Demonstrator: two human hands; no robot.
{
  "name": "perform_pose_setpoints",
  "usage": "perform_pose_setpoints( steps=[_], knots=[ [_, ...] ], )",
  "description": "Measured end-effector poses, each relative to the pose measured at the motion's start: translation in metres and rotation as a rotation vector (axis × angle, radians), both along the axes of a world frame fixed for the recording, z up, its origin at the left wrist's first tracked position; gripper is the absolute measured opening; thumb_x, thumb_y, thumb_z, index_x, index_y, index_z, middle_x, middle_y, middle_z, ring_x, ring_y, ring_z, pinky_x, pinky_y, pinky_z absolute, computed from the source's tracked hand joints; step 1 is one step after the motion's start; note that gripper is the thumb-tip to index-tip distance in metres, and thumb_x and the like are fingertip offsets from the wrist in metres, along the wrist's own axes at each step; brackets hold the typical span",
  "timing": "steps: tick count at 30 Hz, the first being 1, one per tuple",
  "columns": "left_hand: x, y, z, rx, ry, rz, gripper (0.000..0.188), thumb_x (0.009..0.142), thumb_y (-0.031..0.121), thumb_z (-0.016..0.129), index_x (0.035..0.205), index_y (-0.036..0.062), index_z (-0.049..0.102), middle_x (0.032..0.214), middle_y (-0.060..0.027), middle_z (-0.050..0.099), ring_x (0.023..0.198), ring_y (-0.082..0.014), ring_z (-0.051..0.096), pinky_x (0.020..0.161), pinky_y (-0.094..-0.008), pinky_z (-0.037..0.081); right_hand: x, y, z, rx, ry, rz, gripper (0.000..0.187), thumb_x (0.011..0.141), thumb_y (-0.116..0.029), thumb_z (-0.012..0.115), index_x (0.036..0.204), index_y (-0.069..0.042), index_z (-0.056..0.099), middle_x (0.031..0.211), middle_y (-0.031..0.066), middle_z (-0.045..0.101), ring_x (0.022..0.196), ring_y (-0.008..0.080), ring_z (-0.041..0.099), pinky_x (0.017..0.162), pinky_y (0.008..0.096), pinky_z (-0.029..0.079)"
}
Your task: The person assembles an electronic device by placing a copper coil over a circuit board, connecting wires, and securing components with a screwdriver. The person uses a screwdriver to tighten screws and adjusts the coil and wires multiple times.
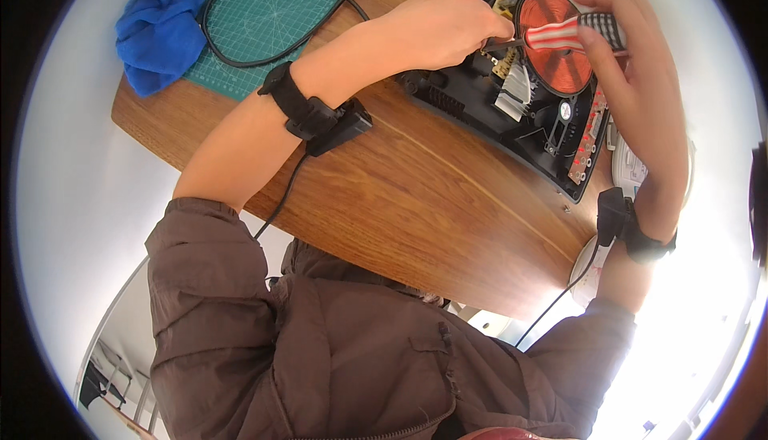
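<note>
One screwdriver: right hand grips its handle, likely for control; left hand pinches at shaft, hold unclear; red coil lies between them.

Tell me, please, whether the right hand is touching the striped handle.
Touching. The head view shows it: the right hand has its thumb against the striped handle, with no gap visible.
</note>
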State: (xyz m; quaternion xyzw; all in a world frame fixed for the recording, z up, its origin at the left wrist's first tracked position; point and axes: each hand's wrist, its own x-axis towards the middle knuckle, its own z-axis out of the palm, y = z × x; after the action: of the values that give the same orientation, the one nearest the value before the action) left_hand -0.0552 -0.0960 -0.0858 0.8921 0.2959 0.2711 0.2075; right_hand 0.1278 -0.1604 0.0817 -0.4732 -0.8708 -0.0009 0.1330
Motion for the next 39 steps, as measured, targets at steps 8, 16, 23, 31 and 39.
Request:
perform_pose_setpoints(
  steps=[8,16,23,31,39],
  knots=[
    [-0.010,0.001,-0.013,0.045,-0.032,0.037,0.018,0.093,0.007,0.065,0.110,0.0066,0.070,0.097,-0.0152,0.072,0.092,-0.0363,0.070,0.079,-0.0465,0.054,0.001,0.004,-0.013,0.102,-0.090,-0.031,0.036,0.099,-0.023,0.069,0.130,-0.008,0.062,0.114,0.0101,0.065,0.097,0.0253,0.065,0.082,0.0357,0.053],
    [0.004,0.003,-0.009,0.051,-0.038,-0.003,0.019,0.092,0.009,0.065,0.111,0.0080,0.071,0.095,-0.0150,0.072,0.091,-0.0360,0.070,0.080,-0.0463,0.055,-0.006,-0.011,-0.009,0.112,-0.051,-0.105,0.033,0.099,-0.023,0.068,0.128,-0.007,0.062,0.101,0.0073,0.069,0.085,0.0196,0.067,0.072,0.0299,0.053],
    [0.005,0.005,-0.010,0.070,-0.062,-0.024,0.022,0.091,0.008,0.066,0.112,0.0077,0.071,0.097,-0.0157,0.071,0.092,-0.0362,0.070,0.079,-0.0458,0.055,-0.042,-0.033,0.024,-0.031,-0.043,-0.294,0.032,0.094,-0.008,0.070,0.122,-0.001,0.056,0.110,0.0129,0.061,0.081,0.0227,0.065,0.076,0.0344,0.053],
    [-0.003,0.002,-0.011,0.061,-0.081,-0.007,0.023,0.092,0.006,0.059,0.110,0.0086,0.072,0.088,-0.0190,0.072,0.087,-0.0388,0.070,0.077,-0.0496,0.055,-0.013,-0.003,-0.009,0.028,0.000,-0.165,0.030,0.094,-0.013,0.071,0.118,0.001,0.060,0.111,0.0164,0.061,0.097,0.0270,0.065,0.083,0.0367,0.053],
    [-0.008,0.000,0.008,0.018,-0.088,-0.077,0.016,0.090,0.007,0.060,0.101,0.0015,0.070,0.093,-0.0212,0.069,0.093,-0.0428,0.067,0.082,-0.0502,0.053,-0.027,-0.018,0.028,-0.077,-0.221,-0.042,0.034,0.095,-0.017,0.071,0.123,-0.001,0.060,0.104,0.0186,0.069,0.091,0.0285,0.070,0.073,0.0394,0.055]
  ],
)
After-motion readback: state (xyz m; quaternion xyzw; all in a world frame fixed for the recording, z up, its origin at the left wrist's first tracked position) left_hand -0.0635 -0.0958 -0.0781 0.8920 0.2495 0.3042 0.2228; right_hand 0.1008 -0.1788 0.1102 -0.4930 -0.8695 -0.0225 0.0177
